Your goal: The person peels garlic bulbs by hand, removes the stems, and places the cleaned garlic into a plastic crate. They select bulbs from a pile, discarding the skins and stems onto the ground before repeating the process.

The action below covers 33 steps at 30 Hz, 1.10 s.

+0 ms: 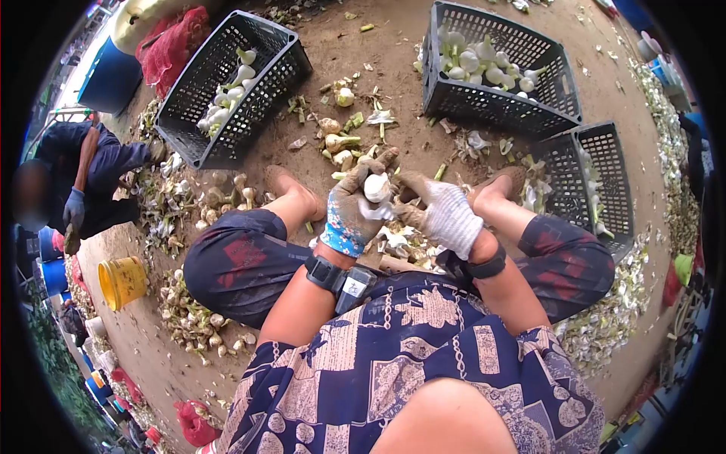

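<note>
Bulb (pixel 376 187), white, rounded and smooth-skinned, is held above the dirt ground between the person's knees, clamped in the curled fingers of the gloved left hand (pixel 352 212). The gloved right hand (pixel 446 216) reaches just beside it; its grip cannot be told.

The ground (pixel 340 49) is bare brown dirt in bright daylight. Three black baskets stand on it: one at the upper left (pixel 276 79), one at the top right (pixel 491 110), one at the right (pixel 563 163). A yellow bucket (pixel 121 281) sits at the left. A blue barrel (pixel 110 76) and a red sack (pixel 170 45) are at the top left. Heaps of peels (pixel 665 151) run down the right edge. A person (pixel 91 174) crouches at the left.
</note>
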Available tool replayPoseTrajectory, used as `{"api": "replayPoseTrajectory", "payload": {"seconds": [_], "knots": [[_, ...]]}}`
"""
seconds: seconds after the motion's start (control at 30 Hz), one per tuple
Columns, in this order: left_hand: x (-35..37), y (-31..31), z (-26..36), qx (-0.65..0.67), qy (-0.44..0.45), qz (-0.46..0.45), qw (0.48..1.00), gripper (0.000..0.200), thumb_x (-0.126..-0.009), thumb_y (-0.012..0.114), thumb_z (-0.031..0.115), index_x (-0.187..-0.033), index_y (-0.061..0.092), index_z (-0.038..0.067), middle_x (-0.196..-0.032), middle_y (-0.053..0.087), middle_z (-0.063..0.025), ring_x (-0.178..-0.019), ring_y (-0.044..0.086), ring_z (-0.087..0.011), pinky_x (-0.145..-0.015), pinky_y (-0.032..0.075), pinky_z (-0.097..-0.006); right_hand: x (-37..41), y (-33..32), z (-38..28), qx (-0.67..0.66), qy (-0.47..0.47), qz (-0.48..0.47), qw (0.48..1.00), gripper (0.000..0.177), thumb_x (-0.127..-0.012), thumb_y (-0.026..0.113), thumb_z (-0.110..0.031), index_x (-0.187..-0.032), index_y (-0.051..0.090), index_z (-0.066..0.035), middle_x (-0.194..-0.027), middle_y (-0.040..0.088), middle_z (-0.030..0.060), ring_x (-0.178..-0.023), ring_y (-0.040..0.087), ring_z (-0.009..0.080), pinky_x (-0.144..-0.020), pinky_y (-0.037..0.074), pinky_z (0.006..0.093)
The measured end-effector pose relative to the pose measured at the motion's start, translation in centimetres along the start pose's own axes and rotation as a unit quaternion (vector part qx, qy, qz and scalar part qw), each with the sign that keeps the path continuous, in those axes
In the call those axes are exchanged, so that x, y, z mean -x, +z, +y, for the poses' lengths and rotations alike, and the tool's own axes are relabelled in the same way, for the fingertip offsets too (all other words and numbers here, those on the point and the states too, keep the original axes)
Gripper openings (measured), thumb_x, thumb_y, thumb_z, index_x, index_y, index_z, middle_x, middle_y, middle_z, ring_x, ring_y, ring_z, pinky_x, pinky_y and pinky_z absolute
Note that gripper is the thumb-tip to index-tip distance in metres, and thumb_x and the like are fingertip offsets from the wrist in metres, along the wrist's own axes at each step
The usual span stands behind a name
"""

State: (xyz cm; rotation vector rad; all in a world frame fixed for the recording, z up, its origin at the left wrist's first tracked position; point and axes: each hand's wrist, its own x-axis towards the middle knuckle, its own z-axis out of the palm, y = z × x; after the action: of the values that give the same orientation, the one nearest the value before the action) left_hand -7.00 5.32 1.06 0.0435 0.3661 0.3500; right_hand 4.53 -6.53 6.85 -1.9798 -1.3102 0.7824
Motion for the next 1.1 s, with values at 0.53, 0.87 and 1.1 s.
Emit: {"api": "replayPoseTrajectory", "payload": {"seconds": [0.53, 0.87, 1.1], "knots": [[0.0, -0.2, 4.0, -0.261, 0.235, 0.250, 0.902, 0.023, -0.090, 0.050, 0.011, -0.109, 0.050, -0.001, -0.097, 0.057, -0.0080, -0.066, 0.060, -0.0145, -0.053, 0.052, -0.0235, -7.9, 6.4, 9.3, 0.276, 0.057, -0.115, 0.953, 0.050, -0.072, 0.054, -0.001, -0.120, 0.052, -0.013, -0.125, 0.050, 0.0187, -0.109, 0.052, 0.0347, -0.092, 0.043, 0.0401], [-2.5, -1.8, 3.0, -0.407, 0.147, 0.288, 0.854, 0.032, -0.086, 0.059, 0.012, -0.115, 0.050, 0.001, -0.099, 0.059, -0.0064, -0.081, 0.056, -0.0090, -0.065, 0.047, -0.0204, -16.8, 14.5, 16.0, 0.057, 0.232, -0.186, 0.953, 0.043, -0.083, 0.054, -0.025, -0.122, 0.048, -0.008, -0.120, 0.053, 0.0216, -0.107, 0.053, 0.0368, -0.088, 0.044, 0.0405], [-2.9, -4.2, -0.2, -0.427, 0.028, 0.231, 0.874, 0.046, -0.080, 0.067, 0.010, -0.121, 0.046, 0.001, -0.108, 0.058, -0.0082, -0.096, 0.055, -0.0135, -0.082, 0.046, -0.0267, -6.6, 4.7, 6.3, -0.038, -0.052, 0.043, 0.997, 0.062, -0.070, 0.064, -0.004, -0.128, 0.042, -0.008, -0.112, 0.053, 0.0188, -0.093, 0.057, 0.0330, -0.080, 0.048, 0.0361]]}}
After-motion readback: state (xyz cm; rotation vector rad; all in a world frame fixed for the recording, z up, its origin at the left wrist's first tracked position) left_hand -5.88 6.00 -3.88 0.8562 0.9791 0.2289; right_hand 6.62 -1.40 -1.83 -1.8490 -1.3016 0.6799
